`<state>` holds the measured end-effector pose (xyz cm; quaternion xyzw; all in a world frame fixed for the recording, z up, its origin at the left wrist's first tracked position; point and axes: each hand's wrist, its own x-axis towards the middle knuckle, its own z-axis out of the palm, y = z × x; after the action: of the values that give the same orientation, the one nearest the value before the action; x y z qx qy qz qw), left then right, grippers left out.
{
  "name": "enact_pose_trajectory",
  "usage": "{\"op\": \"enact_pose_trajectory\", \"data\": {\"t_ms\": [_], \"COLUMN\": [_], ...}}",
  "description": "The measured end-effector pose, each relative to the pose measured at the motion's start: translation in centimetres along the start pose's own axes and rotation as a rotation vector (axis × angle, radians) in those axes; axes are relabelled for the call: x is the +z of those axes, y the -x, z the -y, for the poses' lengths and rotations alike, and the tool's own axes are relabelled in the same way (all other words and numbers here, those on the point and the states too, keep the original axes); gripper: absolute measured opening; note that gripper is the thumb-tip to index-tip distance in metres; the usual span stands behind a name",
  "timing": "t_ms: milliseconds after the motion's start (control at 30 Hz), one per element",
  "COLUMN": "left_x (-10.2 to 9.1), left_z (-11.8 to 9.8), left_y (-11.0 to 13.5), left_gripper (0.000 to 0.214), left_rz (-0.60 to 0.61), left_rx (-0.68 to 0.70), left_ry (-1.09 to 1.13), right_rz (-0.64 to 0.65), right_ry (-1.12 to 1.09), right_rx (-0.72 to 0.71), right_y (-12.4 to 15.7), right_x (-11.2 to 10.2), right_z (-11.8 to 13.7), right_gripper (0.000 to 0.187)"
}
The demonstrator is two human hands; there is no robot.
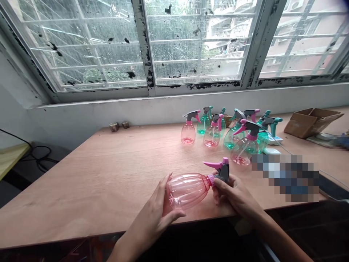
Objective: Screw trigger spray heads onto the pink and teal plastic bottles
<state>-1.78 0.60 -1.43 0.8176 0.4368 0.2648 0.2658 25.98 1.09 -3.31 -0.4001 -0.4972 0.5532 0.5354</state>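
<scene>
A clear pink spray bottle (188,187) lies on its side in the air above the table's front edge, base to the left. Its grey and pink spray head (224,171) has the trigger pointing left, over the bottle. My left hand (154,214) cups the base, fingers behind and thumb in front. At the neck, by the pink collar, my right hand (237,194) closes its thumb and fingers; some fingertips are hidden. The nearest standing bottle is a pink one (241,151) with a dark grey head, to the right behind my right hand.
Several pink and green spray bottles (188,133) stand at the back right of the wooden table (89,174). An open cardboard box (305,123) sits at far right, near a white power strip (274,139). Two small blocks (114,127) rest below the window. A blurred patch covers something at right.
</scene>
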Motion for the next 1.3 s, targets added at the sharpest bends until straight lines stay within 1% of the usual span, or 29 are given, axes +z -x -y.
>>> {"op": "enact_pose_trajectory", "data": {"t_ms": [100,233,333,433,533,633,733,833,900,967,1033,1067,1100,1167,1200,1233,1267,1300], "left_x": [-0.3,-0.6,-0.6,-0.6,-0.7,-0.7,-0.8,-0.8,-0.8,-0.8,-0.9,-1.0,-1.2,-1.9,-2.3,-2.7,-3.1,-3.5], "left_z": [-0.2,-0.6,-0.6,-0.4,-0.3,-0.4,-0.6,-0.8,-1.0,-1.1,-0.9,-0.6,-0.3,0.6,1.1,1.7,2.2,2.7], "left_y": [0.2,0.2,0.2,0.2,0.3,0.2,0.0,-0.1,-0.1,-0.1,0.0,0.0,0.0,0.0,0.0,-0.1,-0.1,-0.2], "left_gripper": [0.089,0.085,0.079,0.074,0.071,0.068,0.058,0.051,0.051,0.052,0.049,0.046,0.045,0.045,0.045,0.045,0.045,0.044], "left_rz": [0.058,0.154,0.158,0.169,0.184,0.181,0.19,0.222,0.231,0.226,0.205,0.195,0.187,0.172,0.146,0.097,0.015,-0.077], "left_rx": [0.013,0.036,0.067,0.076,0.077,0.106,0.157,0.207,0.204,0.165,0.108,0.082,0.061,0.039,0.031,0.019,-0.004,-0.028], "left_ry": [-0.083,-0.187,-0.202,-0.204,-0.226,-0.247,-0.272,-0.302,-0.308,-0.305,-0.324,-0.346,-0.372,-0.422,-0.442,-0.457,-0.472,-0.482], "right_rz": [-0.07,-0.148,-0.178,-0.189,-0.194,-0.274,-0.367,-0.375,-0.347,-0.314,-0.279,-0.258,-0.235,-0.142,-0.111,-0.052,0.016,0.058], "right_ry": [0.067,0.313,0.489,0.708,0.841,0.886,0.901,0.889,0.872,0.856,0.866,0.886,0.944,1.094,1.159,1.208,1.246,1.269], "right_rx": [-0.089,-0.232,-0.314,-0.383,-0.389,-0.41,-0.444,-0.429,-0.395,-0.359,-0.326,-0.308,-0.297,-0.281,-0.3,-0.306,-0.273,-0.244], "right_y": [0.3,-0.2,-2.2,-5.5,-9.3,-12.3,-14.4,-15.3,-15.0,-13.5,-11.0,-9.5,-7.9,-4.7,-3.4,-2.4,-1.7,-1.2], "right_x": [-0.1,-0.8,-1.8,-2.7,-3.5,-4.0,-4.0,-3.9,-3.9,-4.1,-4.5,-4.8,-5.0,-5.6,-5.8,-6.0,-6.1,-6.1], "right_z": [1.3,4.7,7.5,9.0,9.1,8.3,7.5,6.9,6.5,6.0,5.1,4.5,3.9,2.3,1.6,0.9,0.3,-0.1], "right_gripper": [0.033,0.03,0.033,0.04,0.045,0.045,0.047,0.05,0.056,0.067,0.076,0.076,0.074,0.069,0.068,0.066,0.063,0.061]}}
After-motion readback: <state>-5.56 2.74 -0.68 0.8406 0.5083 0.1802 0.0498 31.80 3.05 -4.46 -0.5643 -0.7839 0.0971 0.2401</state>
